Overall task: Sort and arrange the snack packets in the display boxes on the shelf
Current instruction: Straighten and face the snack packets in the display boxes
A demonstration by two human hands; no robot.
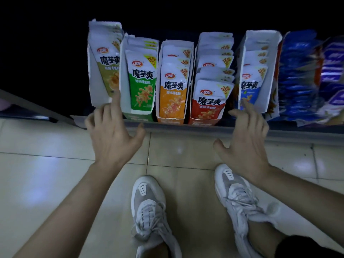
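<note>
Several white display boxes of snack packets stand side by side on the shelf edge (242,130). From left they hold olive packets (109,71), green packets (142,84), orange packets (173,94), red packets (209,101) and blue packets (250,86). My left hand (113,131) reaches with spread fingers to the front of the olive box (99,97), its index finger against the box's right front corner. My right hand (245,135) has its fingers spread too, with the fingertips at the lower front of the blue box (264,101). Neither hand holds a packet.
Loose blue snack bags (301,79) are piled at the right of the boxes. Left of the shelf lies a dark ledge (28,108). Beige floor tiles (46,183) and my two grey sneakers (149,211) lie below the shelf edge.
</note>
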